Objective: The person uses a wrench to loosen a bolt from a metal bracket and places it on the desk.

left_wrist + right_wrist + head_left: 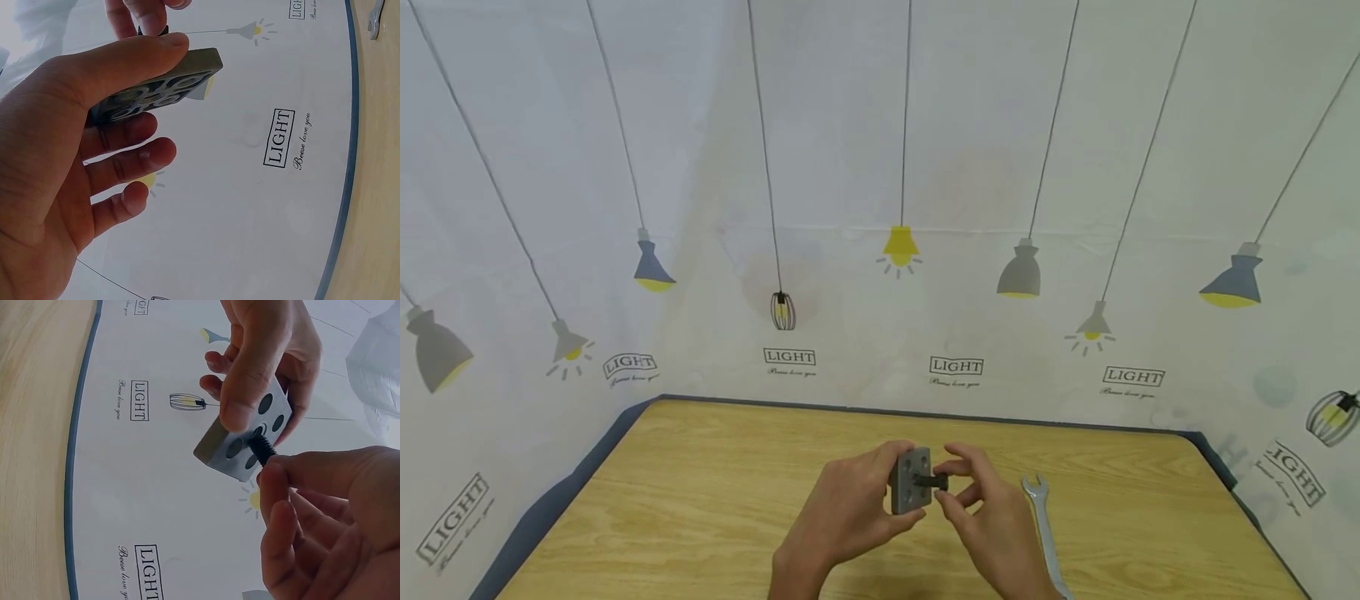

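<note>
My left hand [853,504] grips a grey metal block [913,482] with several round holes, thumb on one edge and fingers on the opposite one. The block is held above the table, its holed face turned toward my right hand [992,517]. Thumb and fingertips of that hand pinch the head of a black bolt [934,482]. In the right wrist view the threaded end of the bolt [262,449] meets the middle hole of the block [222,447]. The left wrist view shows the block's recessed back [156,94]; the bolt is mostly hidden there.
An open-ended wrench [1042,529] lies on the wooden table [700,500], just right of my right hand. Behind the table's dark blue edge [850,407] hangs a white sheet [850,167] printed with lamps.
</note>
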Tool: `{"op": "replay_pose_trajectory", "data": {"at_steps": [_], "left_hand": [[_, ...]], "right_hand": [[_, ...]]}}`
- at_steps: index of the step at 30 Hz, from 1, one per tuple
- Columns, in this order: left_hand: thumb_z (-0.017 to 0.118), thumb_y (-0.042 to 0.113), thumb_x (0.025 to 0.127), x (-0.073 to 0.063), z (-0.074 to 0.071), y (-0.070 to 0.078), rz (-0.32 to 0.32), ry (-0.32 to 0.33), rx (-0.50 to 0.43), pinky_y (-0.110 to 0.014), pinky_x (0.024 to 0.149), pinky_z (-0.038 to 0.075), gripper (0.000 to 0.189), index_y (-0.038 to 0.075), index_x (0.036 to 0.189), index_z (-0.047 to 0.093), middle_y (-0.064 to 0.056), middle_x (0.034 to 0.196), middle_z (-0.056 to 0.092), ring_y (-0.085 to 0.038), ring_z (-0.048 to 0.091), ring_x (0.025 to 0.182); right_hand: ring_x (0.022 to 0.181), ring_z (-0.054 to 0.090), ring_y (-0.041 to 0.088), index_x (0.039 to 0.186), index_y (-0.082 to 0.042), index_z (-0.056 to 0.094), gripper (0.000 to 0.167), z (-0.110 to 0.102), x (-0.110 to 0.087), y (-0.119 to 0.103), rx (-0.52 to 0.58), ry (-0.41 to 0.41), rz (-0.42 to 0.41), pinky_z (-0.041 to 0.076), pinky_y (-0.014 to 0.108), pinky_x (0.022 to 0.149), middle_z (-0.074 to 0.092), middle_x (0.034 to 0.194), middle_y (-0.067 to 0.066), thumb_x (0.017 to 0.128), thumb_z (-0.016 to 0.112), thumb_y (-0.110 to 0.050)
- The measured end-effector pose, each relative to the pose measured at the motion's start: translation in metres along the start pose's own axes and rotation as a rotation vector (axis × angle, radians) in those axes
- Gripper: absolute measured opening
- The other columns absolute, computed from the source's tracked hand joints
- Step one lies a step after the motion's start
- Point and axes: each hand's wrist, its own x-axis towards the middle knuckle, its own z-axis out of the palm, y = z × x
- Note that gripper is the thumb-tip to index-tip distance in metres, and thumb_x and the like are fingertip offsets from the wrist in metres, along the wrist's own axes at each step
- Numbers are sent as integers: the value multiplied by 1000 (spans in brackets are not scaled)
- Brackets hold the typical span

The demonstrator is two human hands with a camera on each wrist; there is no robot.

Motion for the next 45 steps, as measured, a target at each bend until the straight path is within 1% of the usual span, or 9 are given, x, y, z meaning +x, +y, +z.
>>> {"op": "replay_pose_trajectory", "data": {"at_steps": [7,12,15,21,26,29,33,38,45], "left_hand": [[85,42,76,-8,1,0,-58,-70,-43,-16,63,48,70,12,132,55,4,106,70,1,61,75],[84,41,78,-16,7,-8,-145,-168,-143,-17,61,47,67,16,133,53,7,101,68,1,58,71],[84,41,78,-21,15,-17,-193,-233,-222,-19,60,46,65,19,130,53,11,95,65,0,57,71],[85,43,75,-26,42,-42,-255,-328,-332,-23,69,47,65,24,128,53,15,99,61,-6,59,83],[87,43,73,-30,59,-56,-275,-333,-327,-29,78,49,67,24,129,54,11,113,55,-10,59,97],[86,45,73,-32,69,-62,-255,-322,-314,-32,83,50,70,21,131,55,6,118,52,-12,57,100],[85,49,73,-34,81,-67,-220,-304,-271,-38,88,48,72,19,131,56,0,124,51,-16,54,103],[83,55,72,-35,85,-68,-242,-304,-200,-48,95,41,72,18,129,60,-8,136,47,-24,49,115],[81,57,73,-34,84,-65,-280,-388,-105,-44,95,38,69,18,126,62,-5,136,46,-21,45,117]], "right_hand": [[62,65,12,130,-10,54,47,-3,4,21,206,-121,150,45,25,48,73,109,10,87,71,1],[67,67,22,134,-6,50,47,-4,9,49,354,-240,290,49,31,52,73,110,14,91,69,-6],[70,67,23,135,-3,48,48,-2,12,67,374,-308,333,50,33,54,73,108,14,92,69,-11],[72,69,26,135,1,49,47,10,19,95,284,-390,309,50,37,54,74,100,13,93,67,-7],[71,69,25,136,5,47,47,20,24,108,264,-456,259,54,39,59,73,102,17,92,64,2],[70,68,23,135,8,47,47,25,24,114,263,-475,235,55,37,61,73,103,20,91,64,3],[66,68,19,134,6,51,47,30,21,118,183,-460,222,54,32,58,74,103,17,90,68,1],[67,69,13,132,-1,57,46,36,15,119,55,-420,205,53,29,59,75,103,10,89,72,-7],[88,72,17,125,-8,65,40,42,7,120,-151,-308,167,55,43,78,77,97,-3,87,76,-17]]}}
